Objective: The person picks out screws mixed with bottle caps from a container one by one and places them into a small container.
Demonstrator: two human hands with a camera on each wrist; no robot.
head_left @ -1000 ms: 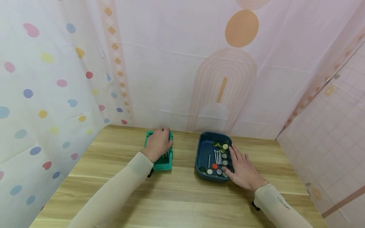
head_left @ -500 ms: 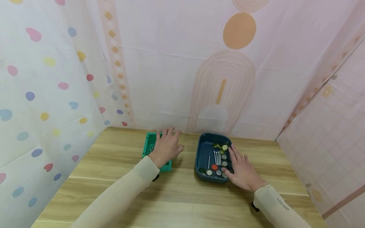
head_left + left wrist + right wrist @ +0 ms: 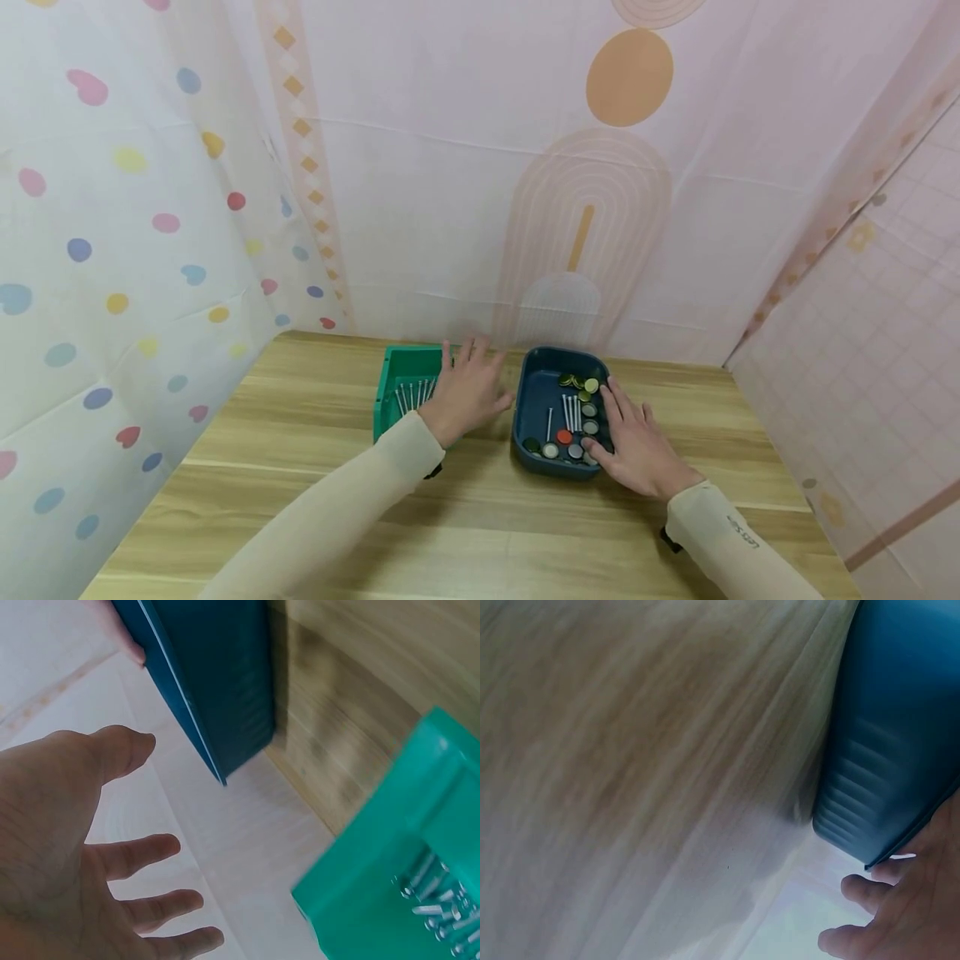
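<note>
In the head view my left hand [image 3: 468, 392] hovers with spread fingers over the right side of a green bin [image 3: 381, 408], holding nothing. Several metal screws [image 3: 408, 395] lie in that bin, partly covered by the hand. My right hand [image 3: 641, 446] rests along the right rim of a dark blue tray [image 3: 536, 392], fingers fairly straight. Inside the tray are several screws [image 3: 572, 414], gold caps [image 3: 592, 386], grey caps [image 3: 589, 427] and a red cap [image 3: 564, 437]. The left wrist view shows empty left fingers [image 3: 154, 907] apart from both containers.
Both containers stand side by side on a wooden table [image 3: 480, 533], near its back edge. Patterned curtains [image 3: 450, 208] hang right behind the table and on both sides.
My left hand has come up out of the green bin, spread its fingers and moved right, uncovering the screws there. The right hand has stayed at the blue tray's rim.
</note>
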